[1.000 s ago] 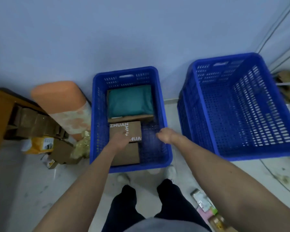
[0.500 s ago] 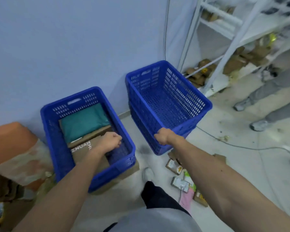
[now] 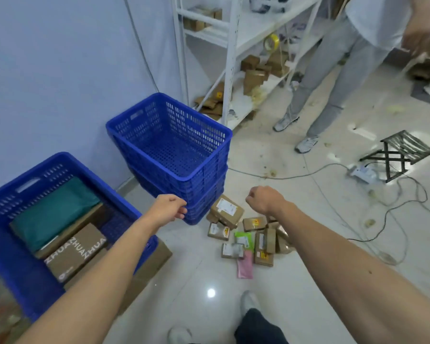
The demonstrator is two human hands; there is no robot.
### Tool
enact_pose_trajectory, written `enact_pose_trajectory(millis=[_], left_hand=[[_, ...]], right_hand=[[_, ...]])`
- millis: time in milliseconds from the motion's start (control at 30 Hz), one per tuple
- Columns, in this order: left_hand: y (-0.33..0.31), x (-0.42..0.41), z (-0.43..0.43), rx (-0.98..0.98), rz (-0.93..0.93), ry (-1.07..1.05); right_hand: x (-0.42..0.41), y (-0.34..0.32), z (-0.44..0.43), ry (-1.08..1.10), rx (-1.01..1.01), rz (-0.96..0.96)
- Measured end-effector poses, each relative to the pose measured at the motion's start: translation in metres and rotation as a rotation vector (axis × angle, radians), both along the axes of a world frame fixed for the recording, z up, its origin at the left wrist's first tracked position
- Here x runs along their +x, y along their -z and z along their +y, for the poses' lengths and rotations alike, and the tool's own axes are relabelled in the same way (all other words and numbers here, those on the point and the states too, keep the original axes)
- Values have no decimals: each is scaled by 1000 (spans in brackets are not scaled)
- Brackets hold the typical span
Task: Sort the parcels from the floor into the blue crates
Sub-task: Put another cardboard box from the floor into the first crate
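Turned right from the part-filled crate [image 3: 47,175], I hold my left hand [image 3: 168,209] and right hand [image 3: 262,199] curled and empty near the parcels [image 3: 246,234] heaped on the floor [image 3: 209,269] beside the stacked crates [image 3: 196,175], which a hasty reach could topple.

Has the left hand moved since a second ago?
Yes. The left hand has left the filled crate and now hangs right of it, beside the empty crate.

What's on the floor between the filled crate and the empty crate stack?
Nothing: bare floor tile between filled crate and empty crate stack, per the head view.
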State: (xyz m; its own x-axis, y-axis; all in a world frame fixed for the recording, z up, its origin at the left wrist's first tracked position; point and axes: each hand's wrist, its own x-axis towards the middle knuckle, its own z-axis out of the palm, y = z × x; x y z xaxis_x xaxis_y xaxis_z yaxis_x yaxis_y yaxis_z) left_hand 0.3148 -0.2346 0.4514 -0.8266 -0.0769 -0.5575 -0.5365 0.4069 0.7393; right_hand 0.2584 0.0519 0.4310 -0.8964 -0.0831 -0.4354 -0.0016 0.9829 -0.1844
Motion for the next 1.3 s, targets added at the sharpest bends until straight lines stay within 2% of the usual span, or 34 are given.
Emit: enact_pose_trajectory(millis=[133,333,533,700,933,1100,1300], left_hand=[[5,3,64,44,-11,7],[16,-16,162,-4,-46,-32],[32,-42,221,-71,-32,-63],[42,-78,223,-110,-17,2],[89,-159,182,-233,-33,188],[154,-218,160,-260,-68,322],[260,-267,152,-285,-126,479]], right_hand=[[21,19,59,50,-19,-81],[26,33,151,95,-125,-150],[1,44,196,147,-206,-205],[-21,55,195,162,-260,-254],[-61,98,159,345,-366,-359],[-87,159,139,515,-290,-314],[-115,253,133,583,-218,-347]])
